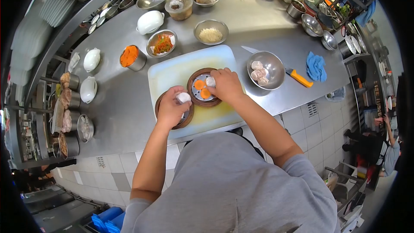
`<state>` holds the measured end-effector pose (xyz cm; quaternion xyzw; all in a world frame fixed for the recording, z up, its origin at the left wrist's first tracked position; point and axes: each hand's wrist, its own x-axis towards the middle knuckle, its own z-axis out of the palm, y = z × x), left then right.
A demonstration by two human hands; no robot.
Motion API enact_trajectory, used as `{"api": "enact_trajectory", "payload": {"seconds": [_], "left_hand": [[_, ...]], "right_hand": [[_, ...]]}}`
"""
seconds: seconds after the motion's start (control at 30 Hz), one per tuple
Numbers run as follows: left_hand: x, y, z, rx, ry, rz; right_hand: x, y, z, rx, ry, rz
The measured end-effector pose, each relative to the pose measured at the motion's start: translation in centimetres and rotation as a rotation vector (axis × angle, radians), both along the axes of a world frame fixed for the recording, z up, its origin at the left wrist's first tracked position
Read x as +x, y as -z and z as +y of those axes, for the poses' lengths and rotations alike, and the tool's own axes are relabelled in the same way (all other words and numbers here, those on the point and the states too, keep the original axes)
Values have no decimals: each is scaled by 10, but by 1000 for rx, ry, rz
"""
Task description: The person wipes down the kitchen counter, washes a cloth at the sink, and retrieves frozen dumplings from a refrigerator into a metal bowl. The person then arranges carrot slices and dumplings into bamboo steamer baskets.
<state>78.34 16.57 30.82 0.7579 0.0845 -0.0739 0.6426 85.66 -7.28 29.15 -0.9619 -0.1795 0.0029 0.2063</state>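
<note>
Two round brown steamer baskets stand on a pale cutting board [166, 71]. The right basket [191, 79] has a perforated metal base with three orange slices [205, 93] on it. My right hand [227, 85] reaches over its right side, fingers closed on a white piece [210, 81] beside the slices. My left hand [171, 108] is over the left basket [188, 121], holding another white piece [183, 97] in its fingertips. That hand hides much of the left basket's inside. To the right, a metal bowl [274, 67] holds several pale pieces [259, 73].
A yellow-handled knife [300, 78] and a blue cloth [316, 66] lie right of the bowl; a blade [250, 49] points out behind it. Beyond the board are bowls of shredded vegetables [164, 43] and white bits [210, 35]. A person [391, 153] is at the far right.
</note>
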Motion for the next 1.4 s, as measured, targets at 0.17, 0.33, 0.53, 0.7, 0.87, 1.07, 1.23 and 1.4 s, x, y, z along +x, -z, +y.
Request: {"api": "enact_trajectory", "payload": {"seconds": [0.17,0.33,0.53,0.7,0.87,1.07,1.23,1.4], "left_hand": [[20,-22,-17,552,167,-257],[50,-21,-31,639,372,-285],[64,-18,-35,826,473,-280],[57,-2,-28,719,417,-397],[49,-2,-22,726,240,-343],[60,-7,-18,832,346,-311],[62,-6,-23,869,377,-338],[59,-5,-20,704,269,-325]], "right_hand": [[-13,-1,-2,9,49,-88],[-35,11,-20,220,101,-171],[-58,19,-38,303,139,-240],[-54,20,-42,339,105,-280],[-22,0,-32,209,11,-151],[16,-2,-17,-110,-146,-4],[14,-15,-7,-110,-208,-8],[10,-6,-6,-161,-147,-70]]}}
